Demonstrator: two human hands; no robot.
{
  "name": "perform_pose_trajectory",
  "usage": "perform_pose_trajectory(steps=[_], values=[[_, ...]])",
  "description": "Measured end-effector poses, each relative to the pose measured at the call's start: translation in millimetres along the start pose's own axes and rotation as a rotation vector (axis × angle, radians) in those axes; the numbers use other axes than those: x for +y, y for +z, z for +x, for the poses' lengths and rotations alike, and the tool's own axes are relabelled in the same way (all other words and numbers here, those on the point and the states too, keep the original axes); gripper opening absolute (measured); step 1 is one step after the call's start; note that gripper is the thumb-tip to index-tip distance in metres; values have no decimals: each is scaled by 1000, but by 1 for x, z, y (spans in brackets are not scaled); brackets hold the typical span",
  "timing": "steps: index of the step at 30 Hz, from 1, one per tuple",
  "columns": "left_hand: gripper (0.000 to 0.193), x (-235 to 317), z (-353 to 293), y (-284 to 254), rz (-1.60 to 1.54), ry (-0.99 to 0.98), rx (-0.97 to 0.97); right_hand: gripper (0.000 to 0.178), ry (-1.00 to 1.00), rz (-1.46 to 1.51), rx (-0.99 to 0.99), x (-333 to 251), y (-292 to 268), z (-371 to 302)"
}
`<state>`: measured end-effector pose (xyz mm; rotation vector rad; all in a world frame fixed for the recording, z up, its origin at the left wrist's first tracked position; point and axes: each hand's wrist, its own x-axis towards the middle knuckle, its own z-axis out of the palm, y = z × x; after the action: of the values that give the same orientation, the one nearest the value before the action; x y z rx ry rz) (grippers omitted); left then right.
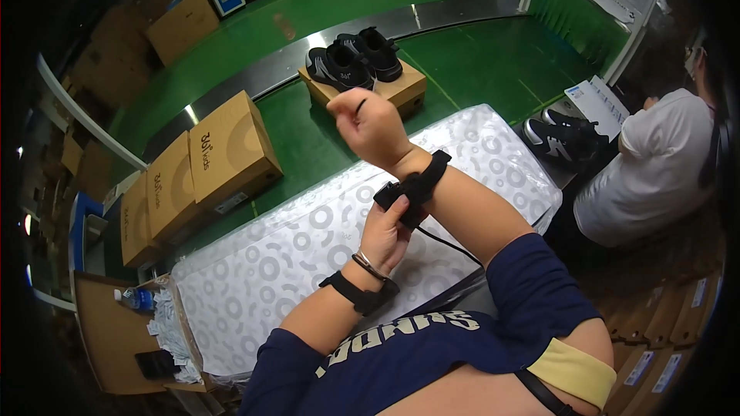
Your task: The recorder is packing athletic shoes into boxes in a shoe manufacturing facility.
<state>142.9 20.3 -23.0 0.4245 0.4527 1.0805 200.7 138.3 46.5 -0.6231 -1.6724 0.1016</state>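
Note:
My left hand (pixel 385 237) grips a small black device (pixel 410 191) strapped to my right wrist, its thumb pressed on the casing. A thin black cable runs from the device along my right forearm. My right hand (pixel 373 128) is raised above the table with its fingers curled into a fist; a small dark strip shows by the fingers, too small to tell what it is. A black band with a device (pixel 359 293) and a thin bracelet sit on my left wrist. Below my arms lies a stack of white patterned paper (pixel 270 285) in clear plastic.
Black shoes (pixel 351 60) stand on a brown shoebox (pixel 408 92) ahead. More shoeboxes (pixel 231 146) line the left, near an open carton (pixel 116 331) and a bottle (pixel 136 299). At right, a person in a white shirt (pixel 647 169) is beside more black shoes (pixel 563 135).

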Motion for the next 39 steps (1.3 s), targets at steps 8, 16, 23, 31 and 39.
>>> perform_pose_trajectory(steps=[8,16,23,31,39], values=[[44,-3,15,-27,-76,46,-92,23,-273,-103,-182,-15,12,3],[50,36,-6,-27,579,199,304,9,-161,-738,-336,126,37,21],[59,57,-63,-63,2221,-59,104,32,500,-612,-688,204,46,41],[82,98,-62,-35,2062,990,514,38,140,31,-667,-26,-55,86],[51,73,-104,-33,935,570,192,65,315,888,-328,-93,-40,22]])
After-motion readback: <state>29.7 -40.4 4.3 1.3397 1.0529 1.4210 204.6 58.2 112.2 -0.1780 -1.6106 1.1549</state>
